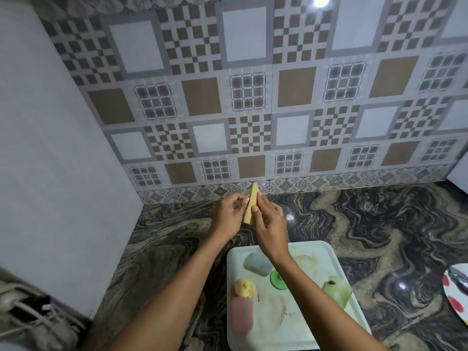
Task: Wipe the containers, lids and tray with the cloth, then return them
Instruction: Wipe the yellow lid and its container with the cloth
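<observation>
Both hands hold a folded yellow cloth (250, 203) upright above the marbled counter, near the tiled wall. My left hand (226, 215) pinches its left side; my right hand (269, 225) grips its right side with the thumb on the cloth. Closer to me lies a pale tray (316, 333). On it are a pink container (241, 314) with a yellow lid (244, 287) at its far end, a clear container (257, 263), a green lid (277, 279) partly hidden by my right forearm, and a pale green container (338, 291).
A plate with red dots (455, 295) sits at the right edge of the marbled counter (379, 224). A grey wall panel (50, 148) stands on the left, with a wire rack (33, 317) at the lower left. The patterned tile wall (253, 97) runs behind.
</observation>
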